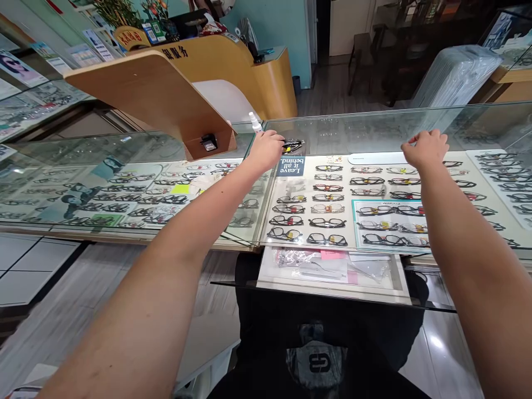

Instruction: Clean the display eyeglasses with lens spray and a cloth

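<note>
My left hand (266, 148) reaches out over the glass counter, its fingers curled together. Right at its fingertips is a dark-framed pair of eyeglasses (292, 146) with a yellow tag. A white spray bottle (255, 122) shows just beyond the knuckles, its lower part hidden by the hand. What lies inside the curled fingers is out of sight. Farther right, my right hand (426, 148) hovers over the counter with fingers loosely bent and apart, and nothing shows in it. Rows of eyeglasses (328, 223) lie beneath the glass (332, 130).
On the left a wooden-backed mirror (141, 88) stands tilted on the counter. Before my lap, an open drawer (332, 291) holds plastic bags and papers. A blue "Leave it all behind" card (290, 166) lies by my left hand. Plastic-wrapped panels (457, 75) stand behind the counter.
</note>
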Demonstrator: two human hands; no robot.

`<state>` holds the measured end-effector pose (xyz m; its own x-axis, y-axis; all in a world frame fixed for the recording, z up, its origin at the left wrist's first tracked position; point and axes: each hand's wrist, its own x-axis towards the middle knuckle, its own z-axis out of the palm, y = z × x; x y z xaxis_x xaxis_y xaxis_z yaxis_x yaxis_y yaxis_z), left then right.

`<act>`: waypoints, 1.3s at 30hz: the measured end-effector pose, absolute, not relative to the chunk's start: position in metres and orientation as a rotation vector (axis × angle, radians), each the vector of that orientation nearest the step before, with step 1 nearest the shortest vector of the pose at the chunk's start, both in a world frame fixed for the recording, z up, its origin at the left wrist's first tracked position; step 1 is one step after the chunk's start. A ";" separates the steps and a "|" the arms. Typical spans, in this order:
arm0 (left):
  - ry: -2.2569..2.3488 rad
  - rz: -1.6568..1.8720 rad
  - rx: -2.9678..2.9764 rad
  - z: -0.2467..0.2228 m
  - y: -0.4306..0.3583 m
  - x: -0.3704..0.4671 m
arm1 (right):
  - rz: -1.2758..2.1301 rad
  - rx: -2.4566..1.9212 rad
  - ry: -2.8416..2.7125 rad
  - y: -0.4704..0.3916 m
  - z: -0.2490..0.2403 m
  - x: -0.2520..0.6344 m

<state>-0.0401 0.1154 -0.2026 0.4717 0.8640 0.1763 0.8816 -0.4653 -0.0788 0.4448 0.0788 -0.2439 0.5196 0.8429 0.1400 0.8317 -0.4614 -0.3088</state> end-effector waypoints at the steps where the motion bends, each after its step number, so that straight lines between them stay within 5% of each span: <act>1: -1.512 -0.193 -2.557 -0.198 0.106 -0.041 | 0.048 -2.426 -1.394 0.078 -0.244 0.445; 8: -1.327 -0.414 -2.817 -0.138 -0.028 -0.060 | 0.048 -2.451 -1.400 0.078 -0.242 0.442; 14: -1.239 -0.020 -3.455 -0.108 -0.142 -0.066 | 0.019 -2.443 -1.389 0.081 -0.246 0.446; 24: -1.163 0.537 -3.664 -0.232 -0.151 -0.032 | 0.012 -2.432 -1.391 0.081 -0.249 0.449; 39: -1.442 -0.043 -2.994 -0.335 -0.067 -0.001 | 0.021 -2.422 -1.403 0.082 -0.249 0.444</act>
<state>-0.0013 -0.0668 -0.3351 0.6264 0.7776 -0.0551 0.7729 -0.6102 0.1742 0.4441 0.0824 -0.2489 0.5122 0.8447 0.1555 0.8396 -0.4542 -0.2981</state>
